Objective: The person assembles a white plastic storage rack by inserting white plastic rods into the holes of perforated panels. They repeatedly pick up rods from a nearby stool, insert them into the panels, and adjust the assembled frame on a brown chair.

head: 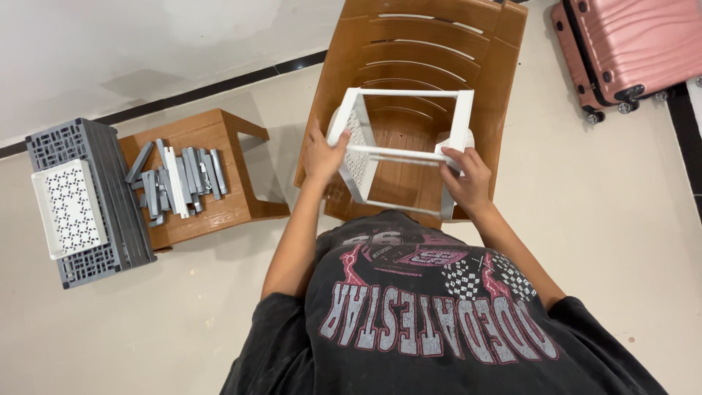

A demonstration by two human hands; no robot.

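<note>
Item one: white plastic rack frame (pixel 404 150), partly assembled, resting on the seat of the brown plastic chair (pixel 428 51) directly ahead of you. Your left hand (pixel 322 155) grasps its near-left post beside a perforated white side panel (pixel 355 146); your right hand (pixel 466 179) is closed around the near-right corner, where a post meets the crossbar.

Item two: low brown stool (pixel 219 208), to the left, serving as a surface for a loose heap of grey and white connector bars (pixel 179 179).

Item three: stack of grey perforated panels (pixel 99 205), far left on the floor, one white perforated panel (pixel 67 207) on top.

Item four: pink hard-shell suitcase (pixel 629 44), far right.
</note>
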